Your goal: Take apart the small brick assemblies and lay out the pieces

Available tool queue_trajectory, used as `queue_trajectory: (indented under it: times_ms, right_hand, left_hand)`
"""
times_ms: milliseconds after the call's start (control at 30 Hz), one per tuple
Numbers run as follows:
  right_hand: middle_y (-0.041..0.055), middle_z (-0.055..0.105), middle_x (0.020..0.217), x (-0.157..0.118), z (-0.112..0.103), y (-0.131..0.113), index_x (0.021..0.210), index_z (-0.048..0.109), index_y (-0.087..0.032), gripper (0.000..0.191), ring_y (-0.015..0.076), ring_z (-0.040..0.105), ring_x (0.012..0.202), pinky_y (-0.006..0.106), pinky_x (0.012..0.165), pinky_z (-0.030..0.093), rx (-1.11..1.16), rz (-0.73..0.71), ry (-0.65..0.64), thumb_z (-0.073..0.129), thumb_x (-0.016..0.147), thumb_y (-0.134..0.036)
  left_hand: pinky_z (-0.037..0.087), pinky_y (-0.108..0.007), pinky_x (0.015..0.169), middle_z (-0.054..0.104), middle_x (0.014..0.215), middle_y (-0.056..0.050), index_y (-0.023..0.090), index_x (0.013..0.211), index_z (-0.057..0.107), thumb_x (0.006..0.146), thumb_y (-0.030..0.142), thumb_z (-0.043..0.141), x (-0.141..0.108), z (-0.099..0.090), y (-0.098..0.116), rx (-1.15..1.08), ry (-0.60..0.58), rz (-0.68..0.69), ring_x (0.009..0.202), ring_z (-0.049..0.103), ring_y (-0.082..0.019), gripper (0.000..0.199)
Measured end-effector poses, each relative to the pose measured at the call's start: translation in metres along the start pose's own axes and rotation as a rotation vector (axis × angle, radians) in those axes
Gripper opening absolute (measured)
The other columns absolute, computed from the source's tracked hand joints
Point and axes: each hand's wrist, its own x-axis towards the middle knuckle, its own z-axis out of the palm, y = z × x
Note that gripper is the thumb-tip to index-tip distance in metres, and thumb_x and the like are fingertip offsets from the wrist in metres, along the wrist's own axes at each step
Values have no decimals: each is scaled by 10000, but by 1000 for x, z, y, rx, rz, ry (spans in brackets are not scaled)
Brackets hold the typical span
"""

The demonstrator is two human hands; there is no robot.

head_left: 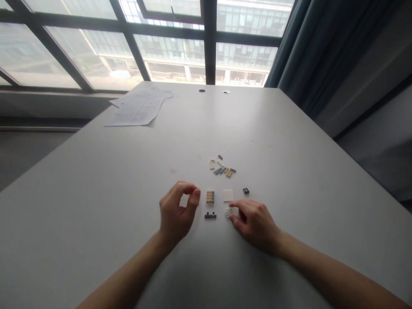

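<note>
My left hand (177, 212) is closed in a pinch, thumb against forefinger; whether a small piece sits between the tips I cannot make out. Just right of it lies a tan and blue-grey studded building block (210, 197). Below that block is a dark grey piece (210, 216) with two knobs on top. Thumb and forefinger of my right hand (257, 225) grip the edge of a small white studded brick (228, 213) at table level. Directly above the white brick lies a smooth white square tile (228, 195). A small dark studded brick (246, 191) rests beyond my right hand.
Farther out on the white table (193, 137) is a loose group of small pieces, with grey plates (219, 171), tan plates (228, 172) and a cream plate (211, 164). Printed papers (138, 107) lie at the far left. Two cable holes are near the window edge.
</note>
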Motion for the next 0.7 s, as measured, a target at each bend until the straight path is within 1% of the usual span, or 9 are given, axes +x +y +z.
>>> queue_trajectory:
  times_ms: [67,133,200,233,267,367,467,567,700]
  right_hand:
    - [21,645,734,0,1,0,1063,651,-188,231,161,560,633,280,671,435,7,-4,6,608,841,-230]
    - [18,642,726,0,0,0,1065,651,-189,228,159,557,623,280,666,435,10,-6,8,604,849,-249]
    - [17,639,720,1,0,0,1060,650,-187,222,159,555,620,279,662,432,12,-4,12,599,855,-254]
    - [16,638,716,1,1,1,1053,650,-184,216,159,554,618,278,658,430,13,-2,15,598,855,-254]
    - [16,638,713,1,1,1,1046,651,-181,210,158,553,616,277,655,428,15,0,18,597,855,-252]
    - [16,639,705,1,2,1,1018,656,-176,188,154,552,603,270,644,422,23,3,18,597,852,-244]
    - [18,641,704,1,2,1,1005,662,-174,180,149,551,595,263,633,419,35,-1,24,588,857,-244]
    - [17,639,694,2,2,1,999,665,-176,179,147,546,587,258,630,418,47,-10,40,579,861,-250]
    - [19,639,689,3,2,0,995,670,-174,178,148,545,579,261,629,418,63,-8,40,584,857,-245]
  left_hand:
    - [500,-264,645,637,775,-8,177,862,591,859,278,583,11,3,-4,42,-107,-82,693,602,-141,102]
    - [516,-290,662,655,885,-36,182,983,608,851,326,582,25,9,-12,90,-295,-144,779,621,-171,197]
    - [525,-332,733,646,1019,-64,190,1119,596,833,344,588,41,18,-22,184,-489,-167,889,621,-204,325]
    - [522,-346,775,639,1050,-72,189,1153,591,827,341,590,48,24,-28,250,-562,-176,924,617,-217,360]
    - [511,-354,821,630,1081,-75,192,1164,594,828,339,585,56,30,-33,319,-607,-184,960,611,-224,367]
    - [473,-380,904,616,1109,-86,196,1165,614,812,329,597,73,50,-46,387,-618,-185,1023,589,-255,377]
    - [460,-380,922,614,1104,-85,204,1132,640,806,342,595,83,64,-53,410,-617,-186,1032,582,-263,357]
    - [464,-361,904,617,1079,-75,204,1081,653,808,340,582,86,69,-56,420,-613,-189,1016,583,-253,314]
    - [466,-350,887,622,1052,-61,207,1043,654,809,346,575,87,68,-58,407,-619,-177,984,590,-242,283]
